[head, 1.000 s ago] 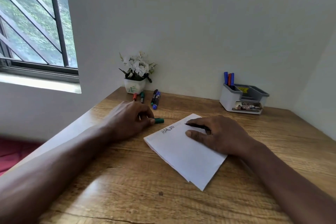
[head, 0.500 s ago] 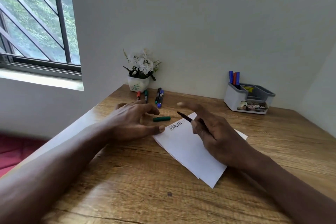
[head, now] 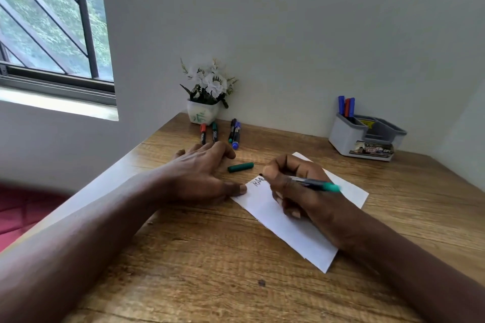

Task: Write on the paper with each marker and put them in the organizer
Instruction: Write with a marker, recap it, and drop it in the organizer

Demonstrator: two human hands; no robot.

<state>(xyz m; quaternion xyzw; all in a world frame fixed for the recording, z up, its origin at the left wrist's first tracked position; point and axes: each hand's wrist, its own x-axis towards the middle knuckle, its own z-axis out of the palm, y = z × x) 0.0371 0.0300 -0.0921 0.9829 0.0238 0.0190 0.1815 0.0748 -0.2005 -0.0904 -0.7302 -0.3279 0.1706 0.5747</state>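
Right hand [head: 294, 196] is clamped round a green marker [head: 319, 184] in a normal writing grip. The tip is down on the paper [head: 288, 233] right by the scribble near its top-left corner, so my read is it's mid-word. Left hand [head: 204, 178] isn't gripping anything: fingers loose on the table [head: 183, 270], thumb pinning the paper's left edge, presumably so the sheet doesn't skate around on the smooth wood. The green cap [head: 240, 167] lies on the table between the two hands, just beside the paper, handy for snapping back on afterwards. Four more markers [head: 214, 134] lie in a loose row by the flower pot [head: 203, 116] at the back, still waiting their turn I'd guess. The organizer [head: 346, 139] sits back right, well apart from the paper, with three markers [head: 346, 106] standing in its left compartment, so I'd call this somewhere short of halfway. The paper's angled too, which probably just suits a right-handed writer.
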